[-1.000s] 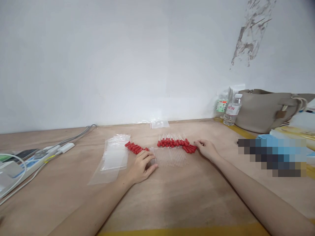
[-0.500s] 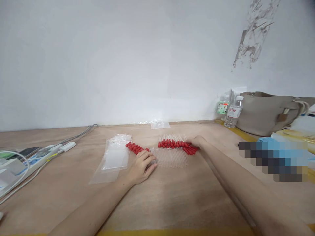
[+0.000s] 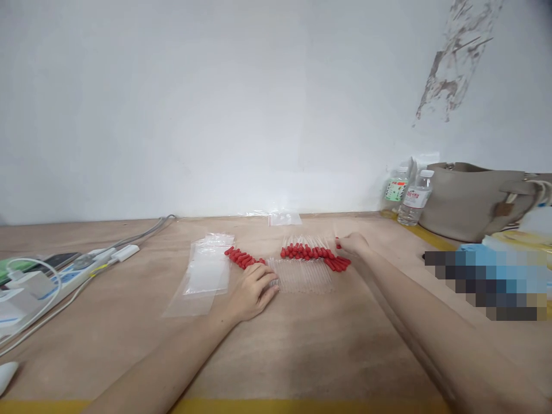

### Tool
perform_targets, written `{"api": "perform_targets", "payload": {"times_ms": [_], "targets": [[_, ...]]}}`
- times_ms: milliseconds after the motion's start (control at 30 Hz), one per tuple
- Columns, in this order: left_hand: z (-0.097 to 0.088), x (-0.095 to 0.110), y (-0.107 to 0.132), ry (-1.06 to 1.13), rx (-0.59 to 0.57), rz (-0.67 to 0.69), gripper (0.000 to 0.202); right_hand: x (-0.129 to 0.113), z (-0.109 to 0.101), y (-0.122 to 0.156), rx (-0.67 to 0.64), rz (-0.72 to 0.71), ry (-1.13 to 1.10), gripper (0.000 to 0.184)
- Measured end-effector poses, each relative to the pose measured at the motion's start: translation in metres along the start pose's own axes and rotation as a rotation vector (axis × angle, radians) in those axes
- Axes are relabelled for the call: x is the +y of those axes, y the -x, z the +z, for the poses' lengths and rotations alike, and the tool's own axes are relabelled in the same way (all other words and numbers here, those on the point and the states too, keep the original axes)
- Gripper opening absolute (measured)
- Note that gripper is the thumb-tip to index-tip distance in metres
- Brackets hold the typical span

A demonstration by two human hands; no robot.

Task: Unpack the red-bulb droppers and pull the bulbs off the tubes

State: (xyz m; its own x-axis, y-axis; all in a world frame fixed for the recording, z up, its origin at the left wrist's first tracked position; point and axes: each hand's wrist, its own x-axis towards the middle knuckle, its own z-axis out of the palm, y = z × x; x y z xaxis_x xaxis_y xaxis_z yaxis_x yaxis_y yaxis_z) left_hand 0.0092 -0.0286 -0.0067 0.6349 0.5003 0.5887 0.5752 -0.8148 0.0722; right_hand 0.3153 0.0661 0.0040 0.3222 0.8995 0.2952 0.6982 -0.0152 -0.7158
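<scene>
My left hand [image 3: 254, 293] lies low over the left end of a row of clear thin tubes [image 3: 302, 276], fingers stretched and slightly apart. Loose red rubber bulbs [image 3: 241, 257] spread just behind its fingers. My right hand [image 3: 354, 244] is closed in a pinch on a dropper [image 3: 338, 243]; its red bulb shows at the fingertips, its clear tube only faintly. Left of that hand, droppers with red bulbs [image 3: 302, 251] lie side by side, tubes pointing to the wall. More red-bulbed pieces [image 3: 337, 264] slant at the row's right end.
Clear zip bags [image 3: 209, 267] lie left of the bulbs, and another small bag [image 3: 284, 219] rests by the wall. A power strip [image 3: 75, 276] with cables sits at left. Two bottles [image 3: 414, 198] and a grey-beige handbag [image 3: 472, 201] stand at back right.
My right hand has lifted slightly away from the red bulbs, with a dropper now showing at its fingertips. The left hand stays in place. The whole view has shifted slightly.
</scene>
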Motion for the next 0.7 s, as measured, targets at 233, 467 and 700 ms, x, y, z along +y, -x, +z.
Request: {"api": "perform_targets", "payload": {"times_ms": [233,467,700], "targets": [[0.0,0.007,-0.001,-0.151,0.17,0.06,0.037,-0.032,-0.005,0.093,0.084,-0.692,0.137,0.017],[0.003,0.019,-0.004,-0.194,0.051,0.233,0.035,-0.03,0.016,0.141,0.13,-1.101,0.243,0.016],[0.014,0.021,-0.004,-0.243,0.129,0.224,0.019,-0.038,0.016,0.145,0.057,-1.046,0.18,0.014]]}}
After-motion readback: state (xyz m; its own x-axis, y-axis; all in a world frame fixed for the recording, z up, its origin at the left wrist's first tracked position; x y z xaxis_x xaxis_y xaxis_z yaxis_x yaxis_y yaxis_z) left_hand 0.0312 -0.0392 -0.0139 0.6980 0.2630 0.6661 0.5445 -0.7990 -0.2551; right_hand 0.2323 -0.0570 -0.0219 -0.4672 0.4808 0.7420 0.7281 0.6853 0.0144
